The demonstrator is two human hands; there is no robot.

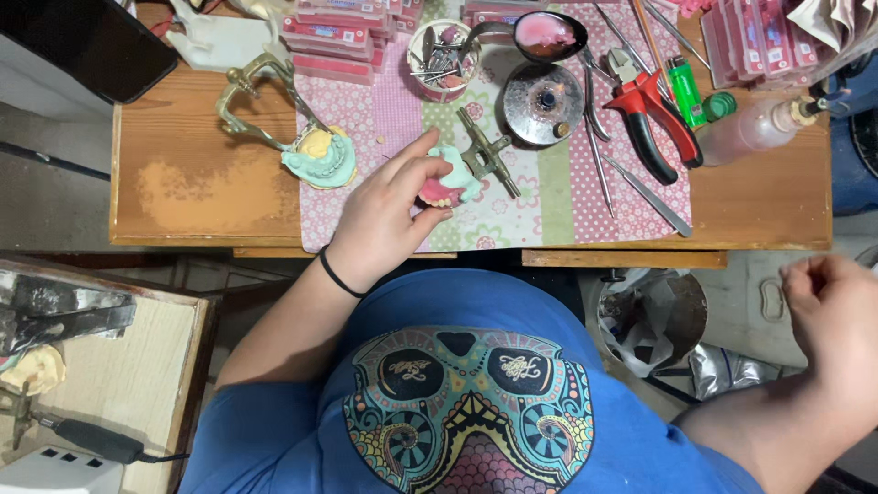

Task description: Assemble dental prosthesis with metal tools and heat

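Note:
My left hand [389, 215] rests on the patterned cloth [558, 197] and grips a mint-green dental cast with pink wax and teeth [445, 183], which is mounted on a brass articulator [487, 157]. My right hand [828, 306] hangs off the table to the right, over the floor, blurred; whether it holds anything does not show. A second green cast [320, 155] on a brass articulator frame [249, 101] lies left of my left hand.
On the wooden table [183, 183]: red-handled pliers [651, 123], metal hand tools [599, 155], a round metal burner [543, 101], a spoon of pink wax [549, 32], a cup of burs [442, 59], a green lighter [682, 90], a bottle [754, 128], pink boxes [334, 32]. A lined bin [651, 316] sits below.

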